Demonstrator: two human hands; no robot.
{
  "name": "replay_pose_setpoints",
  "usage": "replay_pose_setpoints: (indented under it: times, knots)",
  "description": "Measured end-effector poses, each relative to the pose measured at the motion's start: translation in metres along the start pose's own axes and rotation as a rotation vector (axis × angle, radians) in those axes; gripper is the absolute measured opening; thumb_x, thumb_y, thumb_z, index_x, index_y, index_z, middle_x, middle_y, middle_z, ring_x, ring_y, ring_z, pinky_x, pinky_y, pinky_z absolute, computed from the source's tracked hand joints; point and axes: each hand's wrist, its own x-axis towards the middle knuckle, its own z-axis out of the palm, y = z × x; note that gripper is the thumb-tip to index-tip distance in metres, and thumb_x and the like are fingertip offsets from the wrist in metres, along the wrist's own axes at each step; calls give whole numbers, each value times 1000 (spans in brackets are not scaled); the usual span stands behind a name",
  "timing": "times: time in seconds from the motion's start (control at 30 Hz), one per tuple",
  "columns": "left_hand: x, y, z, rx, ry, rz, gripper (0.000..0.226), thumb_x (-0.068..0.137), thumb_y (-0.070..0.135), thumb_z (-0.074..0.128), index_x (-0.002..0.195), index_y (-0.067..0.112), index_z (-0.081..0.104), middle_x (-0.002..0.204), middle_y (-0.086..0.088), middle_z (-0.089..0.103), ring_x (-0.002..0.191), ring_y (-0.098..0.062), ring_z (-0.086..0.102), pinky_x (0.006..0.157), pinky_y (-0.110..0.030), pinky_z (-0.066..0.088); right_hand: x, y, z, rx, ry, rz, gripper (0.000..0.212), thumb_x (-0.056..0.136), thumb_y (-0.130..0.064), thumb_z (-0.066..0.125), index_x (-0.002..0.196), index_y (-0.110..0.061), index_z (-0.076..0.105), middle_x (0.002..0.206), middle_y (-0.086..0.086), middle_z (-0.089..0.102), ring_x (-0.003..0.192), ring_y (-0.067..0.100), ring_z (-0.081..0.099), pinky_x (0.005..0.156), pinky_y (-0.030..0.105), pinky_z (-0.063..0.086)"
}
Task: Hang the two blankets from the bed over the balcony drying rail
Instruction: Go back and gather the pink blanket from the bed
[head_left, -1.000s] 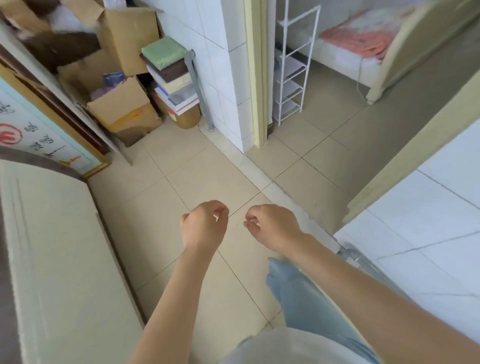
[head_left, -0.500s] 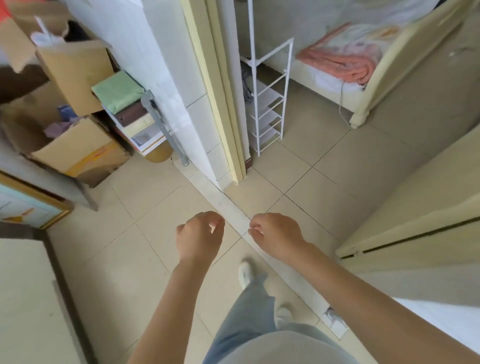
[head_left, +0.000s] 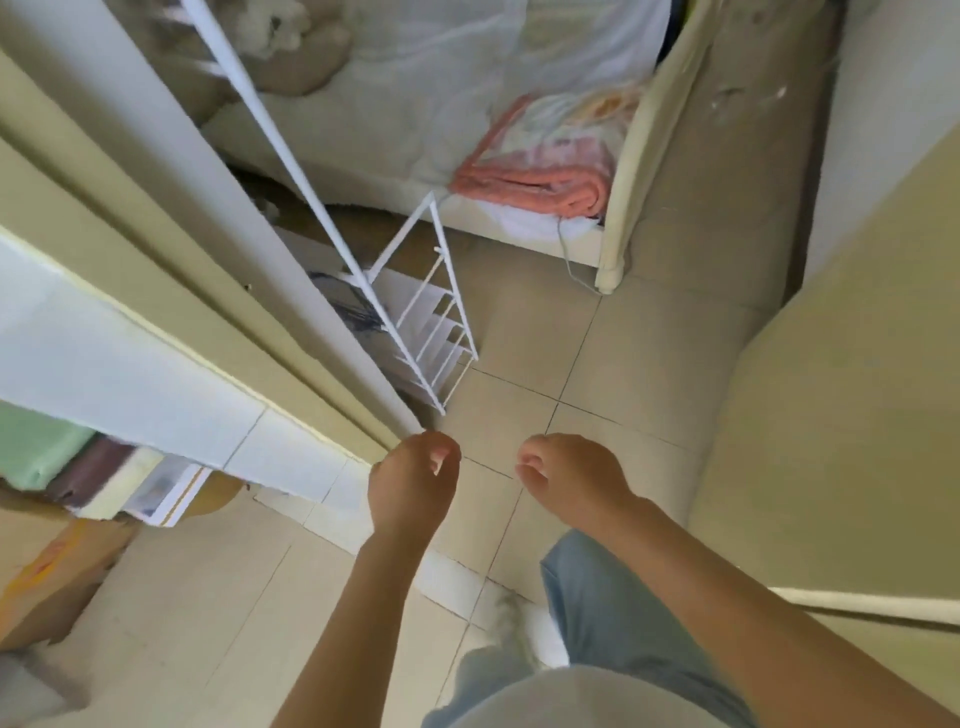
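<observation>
A folded coral-pink blanket (head_left: 540, 189) lies at the foot of the bed (head_left: 618, 218), far ahead through the doorway. On top of it rests a pale patterned blanket (head_left: 566, 124). My left hand (head_left: 413, 486) and my right hand (head_left: 569, 480) hang side by side in front of me over the tiled floor, both loosely curled into fists with nothing in them. Both hands are well short of the bed. The balcony rail is out of view.
A white wire shelf rack (head_left: 431, 332) stands just inside the doorway on the left, beside the yellow door frame (head_left: 171, 291). An open cream door (head_left: 841, 374) flanks the right. Cardboard boxes (head_left: 47, 577) and stacked books (head_left: 130, 475) sit at the lower left.
I have walked forward to the doorway threshold, so the bed and blankets are nearer and larger. Both hands stay curled and empty in the same pose.
</observation>
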Motion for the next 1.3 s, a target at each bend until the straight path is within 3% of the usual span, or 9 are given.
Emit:
replay_pose_setpoints:
  times: [0.2, 0.37, 0.67, 0.87, 1.03, 1.3]
  knots:
    - [119, 62, 25, 22, -112, 65, 13, 92, 31, 51, 86, 30, 63, 80, 9, 68, 75, -11, 64, 78, -29, 52, 104, 56, -50, 4, 40, 70, 25, 94, -35, 47, 111, -22, 61, 106, -5, 67, 98, 16, 61, 79, 27, 47]
    - [210, 136, 41, -46, -45, 14, 9, 90, 31, 56, 90, 31, 65, 80, 19, 56, 70, -4, 54, 75, -22, 43, 188, 105, -119, -1, -1, 6, 24, 94, -33, 47, 110, -21, 61, 109, -5, 66, 100, 15, 60, 83, 27, 48]
    - [339, 268, 57, -81, 3, -24, 11, 89, 28, 56, 87, 31, 67, 82, 15, 61, 71, -8, 57, 69, -20, 39, 314, 189, -248, -86, -61, -81, 26, 95, -35, 46, 111, -20, 59, 109, -3, 67, 98, 16, 62, 78, 26, 49]
    - [431, 318, 84, -105, 16, -50, 11, 88, 29, 57, 85, 33, 67, 83, 15, 63, 69, -5, 56, 69, -20, 43, 405, 238, -292, -123, -62, -116, 27, 95, -38, 46, 111, -21, 60, 107, -5, 67, 95, 13, 62, 69, 20, 40]
    - [537, 359, 104, -127, 0, -67, 11, 88, 28, 58, 82, 32, 65, 84, 14, 66, 70, -8, 59, 77, -28, 52, 506, 281, -333, -178, -42, -114, 26, 95, -39, 45, 106, -21, 61, 99, -4, 68, 92, 16, 63, 69, 24, 42]
    - [715, 428, 117, -62, -61, -120, 12, 89, 26, 54, 92, 25, 66, 99, 8, 69, 89, -15, 63, 88, -35, 46, 671, 330, -413, -196, -66, -87, 23, 94, -33, 47, 107, -21, 62, 105, -1, 66, 99, 21, 61, 74, 28, 43]
